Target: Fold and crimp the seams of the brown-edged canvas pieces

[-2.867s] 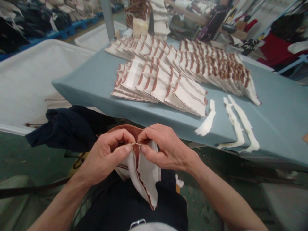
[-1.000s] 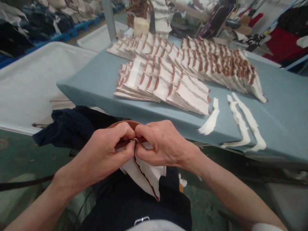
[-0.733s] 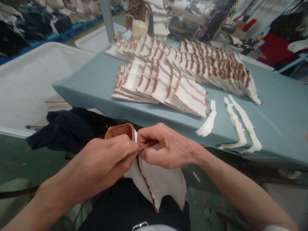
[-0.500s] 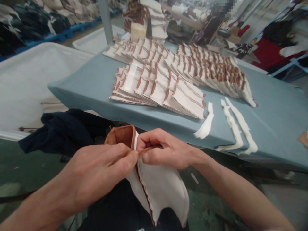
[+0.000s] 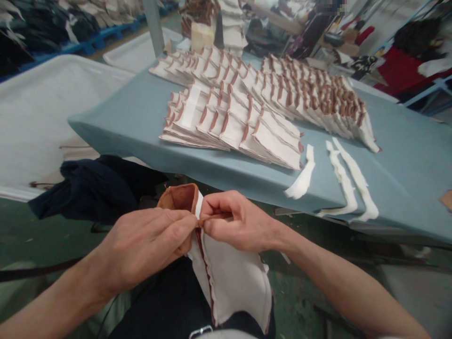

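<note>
Over my lap I hold a white fabric piece with a brown seam and a brown lining (image 5: 229,278). My left hand (image 5: 148,242) pinches its top edge, thumb and fingers closed. Right beside it, my right hand (image 5: 235,221) pinches the same edge, so the fingertips of both hands nearly touch. A brown folded-over part (image 5: 180,197) stands up behind my left fingers. The white panel hangs down below my hands over dark trousers.
A grey-blue table (image 5: 134,117) stands in front with overlapping rows of white-and-brown fabric pieces (image 5: 247,108). Three white strips (image 5: 339,181) lie near its front edge. Dark blue cloth (image 5: 95,188) lies at the left, beside a white table (image 5: 42,113).
The piece has been turned and spread: its white panel now hangs wider below my hands, and the brown folded part has come up behind my left fingers. Both hands keep pinching the top edge.
</note>
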Available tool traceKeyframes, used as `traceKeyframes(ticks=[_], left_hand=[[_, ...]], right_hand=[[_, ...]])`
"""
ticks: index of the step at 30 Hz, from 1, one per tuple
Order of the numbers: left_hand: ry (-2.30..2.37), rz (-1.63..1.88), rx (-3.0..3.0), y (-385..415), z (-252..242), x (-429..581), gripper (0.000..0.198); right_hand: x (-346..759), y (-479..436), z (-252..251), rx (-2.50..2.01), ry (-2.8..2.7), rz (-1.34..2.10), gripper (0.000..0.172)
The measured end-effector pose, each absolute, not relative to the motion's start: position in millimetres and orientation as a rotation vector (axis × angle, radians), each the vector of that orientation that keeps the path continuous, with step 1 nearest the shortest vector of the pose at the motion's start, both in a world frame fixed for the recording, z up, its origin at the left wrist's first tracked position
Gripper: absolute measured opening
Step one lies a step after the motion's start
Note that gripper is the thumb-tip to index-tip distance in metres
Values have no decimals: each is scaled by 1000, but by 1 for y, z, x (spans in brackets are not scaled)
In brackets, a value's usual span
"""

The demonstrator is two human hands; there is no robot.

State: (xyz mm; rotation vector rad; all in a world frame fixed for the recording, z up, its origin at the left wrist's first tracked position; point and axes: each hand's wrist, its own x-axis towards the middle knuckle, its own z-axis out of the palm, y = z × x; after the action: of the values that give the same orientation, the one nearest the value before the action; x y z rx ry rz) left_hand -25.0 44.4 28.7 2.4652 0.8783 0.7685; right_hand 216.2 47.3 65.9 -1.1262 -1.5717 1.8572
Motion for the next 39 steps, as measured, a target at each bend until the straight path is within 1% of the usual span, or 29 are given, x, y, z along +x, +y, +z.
traceKeyframes(ticks=[3,5,7,9,11,14,16,18,22,27,30,32,33,35,37,39], left_hand=[[822,798,2635,40,35,-21,23],[843,831,2582,40,42,-19,22],[829,745,2458,42,50,-17,22],[779,648,2362,47,55,-16,20],[718,612,2400,53,56,-15,21],[623,732,2664,58,49,-14,36],[604,826,2772,59,43,-15,40],[605,838,2769,58,39,-15,39],[587,710,2632,57,41,-15,35],[590,556,2432,57,54,-13,29],[620,467,2361,54,54,-12,28],[638,516,2348,50,51,-10,27],[644,560,2334,48,49,-9,27],[677,658,2256,41,47,-6,28],[711,692,2066,35,47,-3,28],[708,682,1799,29,49,-2,30]], right_hand=[[218,42,70,-1144,-1804,1571,7],[219,40,71,-1124,-1920,1372,9],[220,38,72,-1088,-1981,1239,11],[220,38,71,-1050,-2015,1173,10],[219,38,69,-1012,-2026,1150,10],[219,36,63,-971,-2005,1161,10],[219,35,56,-968,-1991,1165,9],[219,34,51,-972,-1995,1154,8],[220,37,47,-921,-2054,1084,8],[222,35,58,-829,-2281,775,10],[222,26,67,-833,-2496,489,20],[223,21,71,-857,-2580,379,27],[223,20,72,-858,-2592,390,28],[225,23,71,-828,-2544,580,24],[227,29,67,-759,-2376,992,17],[228,37,60,-655,-2070,1529,18]])
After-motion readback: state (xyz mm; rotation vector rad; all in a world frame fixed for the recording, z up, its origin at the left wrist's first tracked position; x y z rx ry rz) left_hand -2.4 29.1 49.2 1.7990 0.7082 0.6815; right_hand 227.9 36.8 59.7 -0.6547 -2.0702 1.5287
